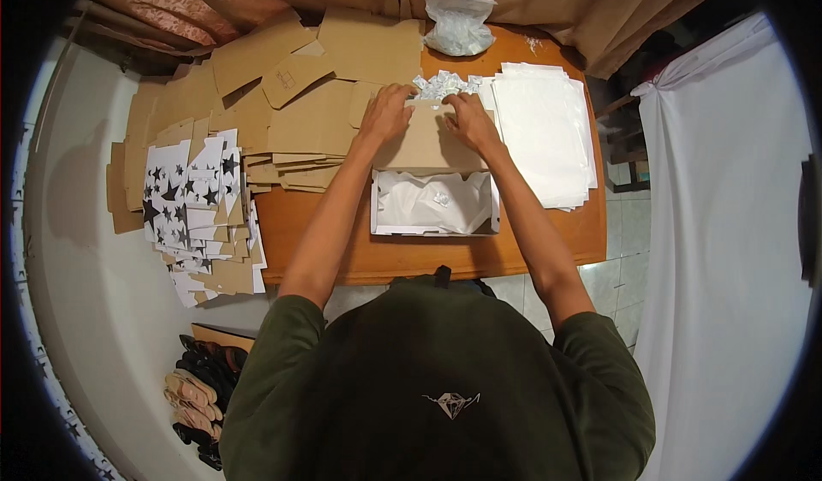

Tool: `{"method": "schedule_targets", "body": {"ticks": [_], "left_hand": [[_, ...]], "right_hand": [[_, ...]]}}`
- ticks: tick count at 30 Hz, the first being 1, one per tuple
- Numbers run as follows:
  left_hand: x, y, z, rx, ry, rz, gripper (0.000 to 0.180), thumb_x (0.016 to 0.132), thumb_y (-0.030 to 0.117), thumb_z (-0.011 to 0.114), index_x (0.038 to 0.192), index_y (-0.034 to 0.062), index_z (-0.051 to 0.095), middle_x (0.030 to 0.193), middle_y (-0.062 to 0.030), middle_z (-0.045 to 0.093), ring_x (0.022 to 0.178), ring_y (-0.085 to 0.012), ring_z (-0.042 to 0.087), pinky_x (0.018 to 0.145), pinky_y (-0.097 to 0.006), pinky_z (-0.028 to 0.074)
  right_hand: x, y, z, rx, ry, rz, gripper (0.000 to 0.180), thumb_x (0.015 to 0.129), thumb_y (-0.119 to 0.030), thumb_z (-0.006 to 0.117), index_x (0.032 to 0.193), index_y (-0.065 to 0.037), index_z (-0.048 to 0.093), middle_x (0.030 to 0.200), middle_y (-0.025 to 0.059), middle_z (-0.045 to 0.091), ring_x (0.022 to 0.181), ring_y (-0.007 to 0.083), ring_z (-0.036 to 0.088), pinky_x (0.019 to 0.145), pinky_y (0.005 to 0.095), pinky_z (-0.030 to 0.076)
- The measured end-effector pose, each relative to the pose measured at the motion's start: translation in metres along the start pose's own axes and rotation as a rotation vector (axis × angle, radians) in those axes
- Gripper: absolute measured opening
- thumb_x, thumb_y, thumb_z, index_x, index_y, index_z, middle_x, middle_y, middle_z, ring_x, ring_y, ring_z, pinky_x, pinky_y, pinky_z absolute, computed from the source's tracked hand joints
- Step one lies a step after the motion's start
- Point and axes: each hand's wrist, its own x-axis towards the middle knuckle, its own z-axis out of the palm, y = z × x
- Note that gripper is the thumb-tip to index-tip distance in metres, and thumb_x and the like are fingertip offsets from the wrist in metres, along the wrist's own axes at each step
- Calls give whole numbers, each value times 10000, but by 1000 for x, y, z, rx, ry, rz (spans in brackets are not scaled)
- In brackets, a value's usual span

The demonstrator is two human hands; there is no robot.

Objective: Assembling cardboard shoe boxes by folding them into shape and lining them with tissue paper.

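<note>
Both hands at the far edge of the raised brown lid [428,145], upper centre: left hand [390,115] and right hand [469,121], fingers curled; can't tell if they're pinching it. Box [432,230] mid-frame, near the table [548,246] front edge, bare wood either side. Crumpled white tissue [398,203] inside, small shiny packet [442,198] on top. Flat card [300,130] upper left, smooth white sheets [544,130] upper right.

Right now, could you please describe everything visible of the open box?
The open box looks like cardboard, with whitish walls and a lid, brown inside, raised at the far side. It sits on the table toward its near edge. Creased white paper lines it, bearing a small packet. The left hand and right hand seemingly touch the lid's far edge.
</note>
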Motion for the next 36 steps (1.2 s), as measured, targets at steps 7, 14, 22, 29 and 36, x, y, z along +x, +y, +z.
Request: {"method": "schedule_targets", "body": {"ticks": [7, 14, 22, 29, 36], "left_hand": [[23, 10, 6, 219, -406, -219, 654, 828, 200, 778, 1411, 136, 489, 1341, -151, 619, 1315, -328, 536, 1104, -689, 270], [7, -6, 22, 171, -279, -222, 735, 771, 181, 830, 1425, 155, 496, 1362, -138, 573, 1319, -325, 530, 1130, -647, 244], [-2, 19, -22, 132, -170, -91, 542, 718, 201, 870, 1213, 106, 669, 1222, -99, 583, 1172, -283, 578, 989, -467, 357], [-61, 64, -48, 61, -74, 26, 362, 907, 338, 737, 1190, 122, 676, 1148, -74, 628, 1108, -264, 602, 1002, -456, 344], [-126, 83, -47, 26, 32, 75, 270, 984, 289, 647, 1180, 105, 672, 1207, -67, 660, 1169, -255, 600, 1067, -475, 310]], "right_hand": [[32, 22, 0, -299, -393, 391, 726, 806, -424, 820, 1403, -157, 504, 1459, 158, 543, 1390, 417, 459, 1094, 815, 215], [26, 27, 11, -270, -339, 307, 722, 764, -359, 865, 1387, -186, 544, 1396, 131, 551, 1358, 353, 496, 1118, 769, 249], [21, -5, -31, -176, -252, 188, 453, 782, -283, 843, 1177, -129, 683, 1217, 120, 595, 1152, 334, 617, 980, 539, 469], [-31, -62, -81, -74, -161, 109, 361, 886, -343, 752, 1105, -66, 677, 1003, 141, 670, 1022, 353, 654, 878, 457, 512], [-82, -92, -86, 60, -144, 47, 269, 960, -303, 674, 1002, -37, 662, 915, 161, 686, 874, 367, 648, 786, 468, 496]]}}
